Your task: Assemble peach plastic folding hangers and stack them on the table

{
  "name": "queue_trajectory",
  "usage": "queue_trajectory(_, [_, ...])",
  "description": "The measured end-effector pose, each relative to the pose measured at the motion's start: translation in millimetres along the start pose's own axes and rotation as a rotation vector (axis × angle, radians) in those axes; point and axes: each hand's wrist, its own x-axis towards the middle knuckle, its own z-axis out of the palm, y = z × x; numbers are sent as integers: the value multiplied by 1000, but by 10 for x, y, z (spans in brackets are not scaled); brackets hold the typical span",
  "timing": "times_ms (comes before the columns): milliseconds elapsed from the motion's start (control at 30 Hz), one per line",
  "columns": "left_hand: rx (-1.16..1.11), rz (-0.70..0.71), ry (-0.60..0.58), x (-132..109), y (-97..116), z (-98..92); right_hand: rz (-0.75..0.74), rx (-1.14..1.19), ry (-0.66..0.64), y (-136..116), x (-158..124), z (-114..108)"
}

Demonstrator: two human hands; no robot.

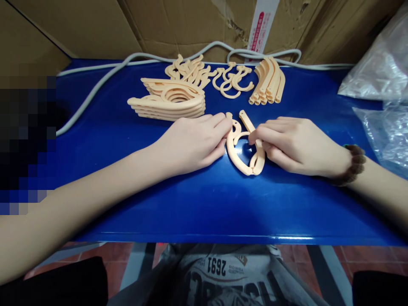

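Observation:
A cream plastic folding hanger (237, 159) lies on the blue table between my hands, its two arms folded up around its curved hook. My left hand (199, 142) grips the hanger's left arm near the top, fingers pressed together. On the other side my right hand (291, 144) is closed, with thumb and index finger pinching the right arm. The fingertips of both hands partly cover the hanger. Just beyond my left hand is a stack of folded hangers (168, 106) in the same cream plastic.
Behind the hanger lie loose hooks (231, 80), a pile of small curved parts (188, 70) and a bundle of hanger arms (267, 80). A grey cable (123, 63) runs along the back of the blue table (204, 208), before cardboard (191, 25). Clear plastic bags (379, 68) sit at the right.

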Motion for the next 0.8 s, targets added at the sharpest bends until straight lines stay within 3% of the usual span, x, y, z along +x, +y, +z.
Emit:
queue_trajectory(333, [-107, -149, -11, 12, -21, -11, -28, -1, -43, -142, 23, 17])
queue_trajectory(600, [-230, -238, 21, 10, -24, -20, -52, 0, -6, -179, 43, 33])
queue_trajectory(800, [-147, -166, 33, -6, -61, -33, 200, -38, -50, -178, 32, -21])
